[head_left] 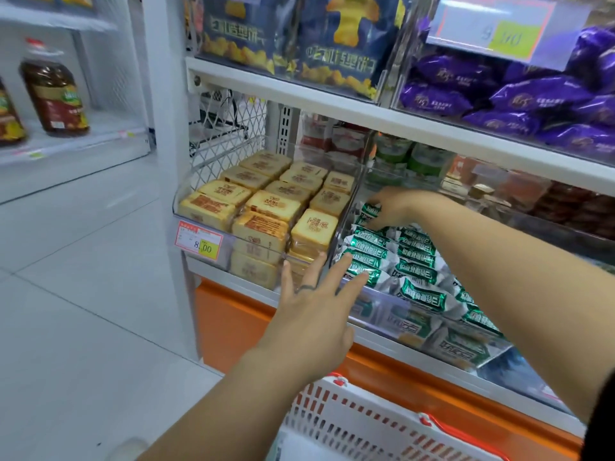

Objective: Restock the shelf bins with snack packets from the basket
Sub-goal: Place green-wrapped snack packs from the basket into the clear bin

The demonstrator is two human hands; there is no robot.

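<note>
The left hand (316, 294) is spread, with the fingers straight and apart. Two of its fingertips touch the green packets (412, 257) at the front left corner of the clear bin (379, 311). A dark ring (306, 288) sits on one finger. The right hand (396, 207) is at the back of the same bin. Its fingers curl down around a rear packet (370, 211) on top of the pile, near the bin's left wall. The green packets fill this bin in rows.

Just left of the bin, yellow packets (266, 207) lie in a neighbour bin, which has a price tag (198, 239) on its front. Above the bin, on the next shelf, are purple packets (532, 94) and dark blue bags (299, 38). Under the bin runs an orange base (226, 321). Lower, in front of the bin, stands the white basket (349, 417) with a red handle. Far left of the bin, bottles (55, 94) stand on another shelf.
</note>
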